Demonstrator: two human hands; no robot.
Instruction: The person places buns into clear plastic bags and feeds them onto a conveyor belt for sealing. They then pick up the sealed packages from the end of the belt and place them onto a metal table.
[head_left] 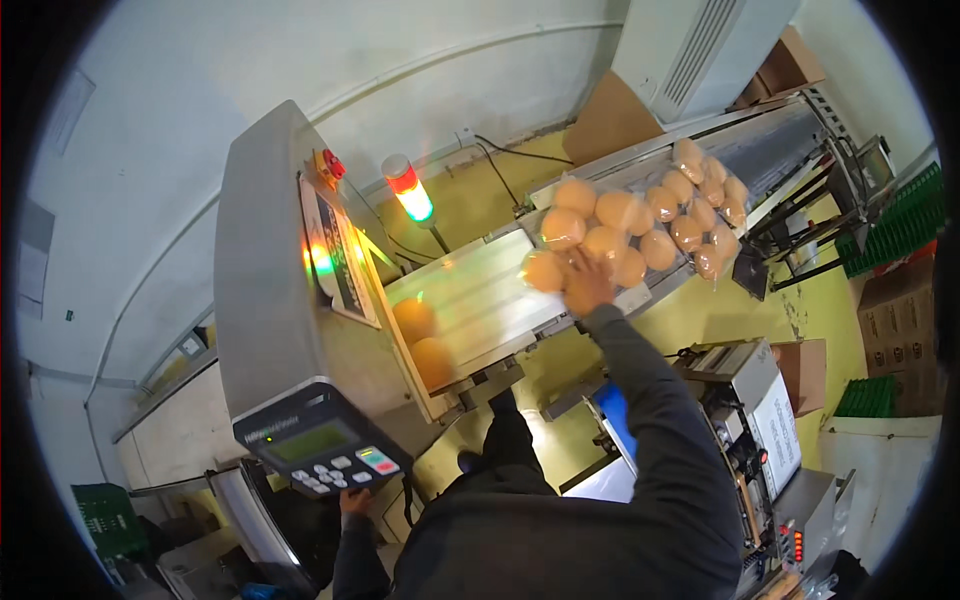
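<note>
My right hand (588, 284) rests on the near side of a clear plastic bag of round, light-brown buns (608, 240); its fingers look spread over the film. More bagged buns (702, 200) lie just beyond, further along the conveyor. Two more buns (432, 362) sit at the opening of a grey box-shaped machine (262, 250) over the belt. Below the machine's control panel (318, 440), my left hand (355, 503) shows only in part. The panel's lower edge hides its fingers, so their hold cannot be made out.
A white conveyor belt (490, 295) runs between the machine and the buns. Behind it stands a lit signal lamp (408, 190). Other equipment (745, 420) is close on my right, with green crates (895, 225) and cardboard boxes (900, 320) further right.
</note>
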